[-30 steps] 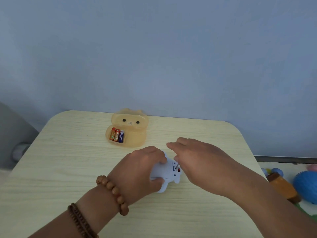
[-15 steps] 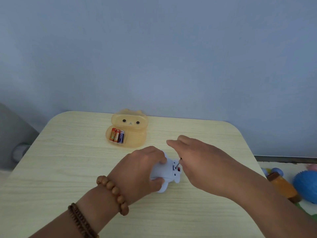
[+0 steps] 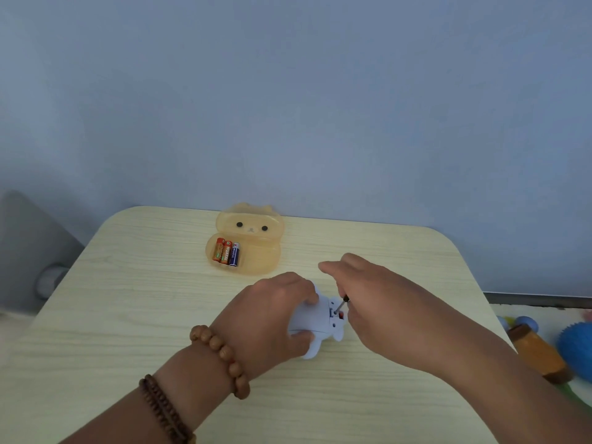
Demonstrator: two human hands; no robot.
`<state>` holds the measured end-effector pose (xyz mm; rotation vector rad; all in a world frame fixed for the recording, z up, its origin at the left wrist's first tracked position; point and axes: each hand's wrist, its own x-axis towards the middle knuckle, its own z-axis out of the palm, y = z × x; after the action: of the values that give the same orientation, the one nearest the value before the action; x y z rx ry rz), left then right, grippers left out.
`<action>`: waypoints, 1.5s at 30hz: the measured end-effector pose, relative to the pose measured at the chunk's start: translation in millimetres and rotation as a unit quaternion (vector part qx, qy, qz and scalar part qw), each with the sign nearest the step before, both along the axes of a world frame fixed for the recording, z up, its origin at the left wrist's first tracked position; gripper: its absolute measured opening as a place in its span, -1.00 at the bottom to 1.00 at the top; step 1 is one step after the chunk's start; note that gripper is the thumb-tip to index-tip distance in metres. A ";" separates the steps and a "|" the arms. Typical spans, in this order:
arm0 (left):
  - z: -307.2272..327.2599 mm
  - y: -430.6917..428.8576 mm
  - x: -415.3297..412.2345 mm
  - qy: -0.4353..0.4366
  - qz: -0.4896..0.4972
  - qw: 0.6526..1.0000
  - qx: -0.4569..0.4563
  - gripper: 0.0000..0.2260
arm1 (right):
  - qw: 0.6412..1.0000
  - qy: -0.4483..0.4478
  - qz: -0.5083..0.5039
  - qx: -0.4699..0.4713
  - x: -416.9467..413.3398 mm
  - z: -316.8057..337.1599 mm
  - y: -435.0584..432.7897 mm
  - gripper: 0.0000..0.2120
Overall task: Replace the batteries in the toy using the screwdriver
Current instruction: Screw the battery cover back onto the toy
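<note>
Three batteries (image 3: 226, 252) side by side in an amber bear tray (image 3: 256, 257) at the table's (image 3: 128, 299) far edge, well apart from the work. Nearer, at centre: left hand (image 3: 272, 318), fingers clamped round a pale blue toy (image 3: 315, 325) lying on the table. Just right: right hand (image 3: 381, 302), fingers pinched on a screwdriver (image 3: 342, 304), shaft slanting down-left, tip at the toy's underside near a red spot. Probably working the cover screw.

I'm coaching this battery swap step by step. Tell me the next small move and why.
Probably keep turning the screwdriver with the right hand. Its tip sits at the underside of the pale blue toy, which the left hand steadies on the table, and three batteries wait in the bear-shaped case.
</note>
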<state>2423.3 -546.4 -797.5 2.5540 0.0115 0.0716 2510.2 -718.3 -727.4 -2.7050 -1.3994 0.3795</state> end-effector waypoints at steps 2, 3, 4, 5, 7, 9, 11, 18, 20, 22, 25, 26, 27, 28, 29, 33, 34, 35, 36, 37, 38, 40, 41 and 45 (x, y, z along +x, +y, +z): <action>-0.1 0.6 -0.4 0.001 0.001 1.000 0.000 -0.60 | 1.000 -0.016 -0.010 0.008 -1.4 -0.3 0.4 -0.65; 0.1 1.0 -0.6 0.001 0.002 1.000 -0.001 -0.60 | 0.999 -0.030 -0.015 0.013 -1.0 -0.7 0.0 -0.71; 0.5 1.1 -0.6 0.001 0.002 1.000 -0.002 -0.60 | 0.999 -0.043 -0.020 0.014 -0.2 -1.7 -0.6 -0.74; 0.8 1.0 -0.6 0.000 0.001 1.000 -0.004 -0.60 | 0.998 -0.051 -0.023 0.013 0.4 -2.1 -0.9 -0.73; 2.1 0.1 -0.7 0.001 -0.001 1.000 -0.003 -0.58 | 0.999 -0.034 -0.024 0.015 2.2 -3.8 -0.9 -0.72; 2.6 -0.6 -0.8 0.007 -0.003 1.000 0.002 -0.57 | 1.000 0.001 -0.012 0.027 2.5 -4.6 -0.9 -0.59; 2.7 -0.5 -0.4 0.006 -0.002 1.000 0.003 -0.56 | 1.000 0.007 0.006 0.023 3.1 -3.6 0.4 -0.53; 1.6 -0.3 -0.6 0.004 0.004 1.000 0.005 -0.58 | 0.999 -0.045 0.004 -0.008 -2.2 -1.4 2.7 -0.67; 1.7 0.5 -1.0 0.005 0.007 1.000 0.003 -0.59 | 0.998 -0.067 -0.001 -0.014 0.4 -1.2 -2.9 -0.72; 1.3 2.1 -1.8 0.010 0.009 1.000 -0.002 -0.59 | 0.996 -0.065 -0.033 0.044 3.6 -2.1 -10.5 -0.80; 0.6 4.4 -2.8 0.014 0.013 1.000 -0.012 -0.58 | 0.948 -0.057 -0.175 0.258 9.2 -15.3 -29.4 -0.87; 0.7 4.6 -3.0 0.015 0.013 1.000 -0.014 -0.58 | 0.926 -0.064 -0.227 0.293 10.9 -25.1 -35.7 -0.86; 1.1 4.6 -2.8 0.015 0.012 1.000 -0.013 -0.58 | 0.912 -0.072 -0.271 0.299 12.1 -36.8 -40.7 -0.85; 1.5 4.1 -2.6 0.016 0.011 1.000 -0.010 -0.57 | 0.903 -0.077 -0.307 0.292 12.5 -49.5 -44.5 -0.83; 2.0 3.6 -2.3 0.017 0.011 1.000 -0.007 -0.57 | 0.893 -0.075 -0.341 0.285 12.5 -62.0 -47.5 -0.82; 0.9 3.3 -1.7 0.012 0.008 1.000 -0.007 -0.60 | 0.865 -0.046 -0.423 0.267 10.3 -93.1 -50.3 -0.82; 0.0 3.4 -1.4 0.011 0.007 1.000 -0.010 -0.60 | 0.867 -0.048 -0.423 0.258 8.6 -97.0 -49.4 -0.82; -0.7 3.7 -1.2 0.009 0.008 1.000 -0.012 -0.61 | 0.871 -0.053 -0.418 0.252 7.0 -100.3 -48.3 -0.80; -1.3 3.7 -1.0 0.008 0.008 1.000 -0.013 -0.61 | 0.875 -0.060 -0.412 0.245 5.4 -102.3 -46.9 -0.79; -1.8 3.6 -0.6 0.006 0.008 1.000 -0.012 -0.60 | 0.879 -0.069 -0.407 0.237 4.3 -103.7 -45.8 -0.78; -2.2 3.6 -0.3 0.005 0.008 1.000 -0.012 -0.60 | 0.884 -0.079 -0.400 0.230 3.8 -105.2 -44.9 -0.78; -2.9 3.4 0.0 0.001 0.008 1.000 -0.013 -0.59 | 0.891 -0.097 -0.382 0.225 2.9 -107.8 -44.4 -0.78; -3.6 3.4 0.1 -0.002 0.007 1.000 -0.013 -0.59 | 0.893 -0.103 -0.375 0.226 2.3 -109.1 -44.5 -0.77; -6.3 4.0 -0.2 -0.008 0.005 1.000 -0.014 -0.61 | 0.894 -0.114 -0.369 0.227 0.2 -114.1 -45.7 -0.77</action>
<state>2423.1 -542.4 -803.8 2.5255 0.0192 0.0961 2510.4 -764.0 -841.5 -2.6516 -0.3144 -0.2938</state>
